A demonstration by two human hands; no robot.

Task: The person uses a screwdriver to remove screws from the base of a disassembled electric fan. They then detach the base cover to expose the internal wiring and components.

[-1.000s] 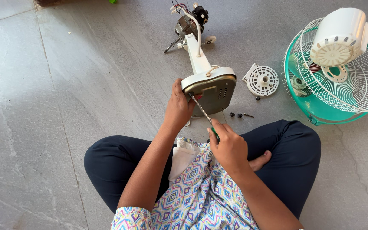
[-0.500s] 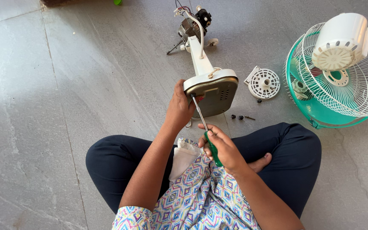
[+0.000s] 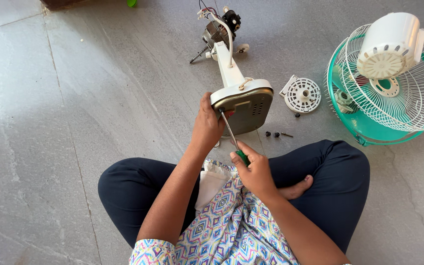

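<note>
Seated person, cross-legged on a grey tiled floor [image 3: 50, 122], viewed from above; positions are given relative to the fan base [image 3: 245, 109]. Left hand [image 3: 207, 125]: closed around the left edge of the base, holding it tipped up with its underside facing the person. Right hand [image 3: 255, 169]: just below the base, fingers wrapped around the green handle of a screwdriver [image 3: 232, 137], whose metal shaft slants up to meet the underside near its upper left corner. Above the base: its white neck runs to the bare motor [image 3: 219, 29] with loose wires. Just below and right of the base: small dark screws [image 3: 276, 134] lying on the floor. Right of the base: a round white slotted cap [image 3: 303, 94]. Far right: white wire grilles with a teal rim [image 3: 393, 93], a white motor cover [image 3: 391, 44] resting on top.
</note>
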